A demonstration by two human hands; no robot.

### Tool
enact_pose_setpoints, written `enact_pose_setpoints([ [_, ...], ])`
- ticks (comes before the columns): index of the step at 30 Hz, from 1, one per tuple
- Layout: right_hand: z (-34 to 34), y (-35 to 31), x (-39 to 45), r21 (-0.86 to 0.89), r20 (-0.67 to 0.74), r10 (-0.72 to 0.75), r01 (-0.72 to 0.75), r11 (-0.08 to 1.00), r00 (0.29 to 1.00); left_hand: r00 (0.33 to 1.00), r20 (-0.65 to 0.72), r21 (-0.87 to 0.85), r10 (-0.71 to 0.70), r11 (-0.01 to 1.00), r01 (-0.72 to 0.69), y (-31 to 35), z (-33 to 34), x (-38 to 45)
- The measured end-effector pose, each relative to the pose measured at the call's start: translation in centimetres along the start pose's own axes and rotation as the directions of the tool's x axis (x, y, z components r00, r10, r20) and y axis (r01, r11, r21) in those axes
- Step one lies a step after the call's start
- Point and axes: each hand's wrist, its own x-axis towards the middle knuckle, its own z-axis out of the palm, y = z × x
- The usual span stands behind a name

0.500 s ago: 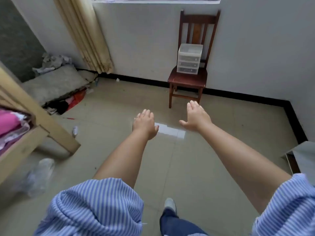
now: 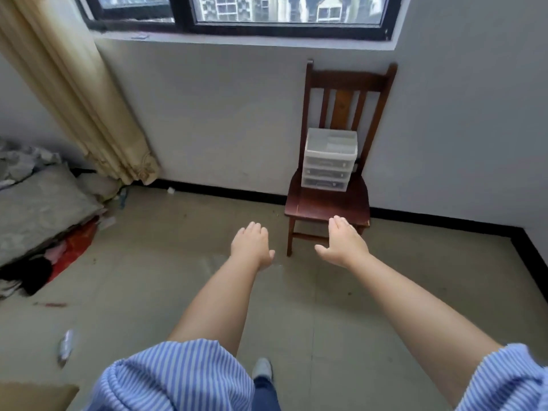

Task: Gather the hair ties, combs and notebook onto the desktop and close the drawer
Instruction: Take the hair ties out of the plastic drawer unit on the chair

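Observation:
A small translucent white drawer unit with three shut drawers stands on the seat of a dark wooden chair against the far wall. Its open top tray holds something I cannot make out. My left hand and my right hand are stretched out in front of me, palms down, fingers loosely apart, both holding nothing. The right hand hovers just before the chair seat's front edge; the left hand is to the left of the chair, over the floor. No hair ties, combs or notebook show clearly.
A beige curtain hangs at the left by the window. Grey cushions and a heap of cloth lie on the floor at the left. A crumpled plastic bottle lies near my left sleeve. My shoe is on the tiled floor.
The view has tilted up and moved closer to the chair, bringing the window into sight. Both hands are now nearer the chair; the wooden furniture at the left has dropped out of view.

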Motion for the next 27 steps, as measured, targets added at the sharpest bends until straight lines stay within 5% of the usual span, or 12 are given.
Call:
enact_pose_setpoints([
  [11,-4.8,7.4,27.2,0.041,0.021,0.217,-0.217,0.975,0.976,0.987,0.019,0.020,0.159,0.987,-0.159,0.1,-6.8,31.5],
  [21,-1.6,14.0,50.0,0.220,0.260,0.297,-0.356,0.908,0.919,0.973,0.107,-0.069,0.207,0.977,-0.200,5.7,-4.8,54.4],
  [25,1.3,14.7,56.2,0.408,0.323,0.367,-0.478,0.777,0.872,0.968,0.091,-0.067,0.233,0.971,-0.228,5.9,-3.0,60.8],
  [27,2.6,14.4,58.4,0.591,0.366,0.438,-0.569,0.572,0.821,0.959,0.077,-0.057,0.272,0.962,-0.269,5.9,-1.9,63.2],
])
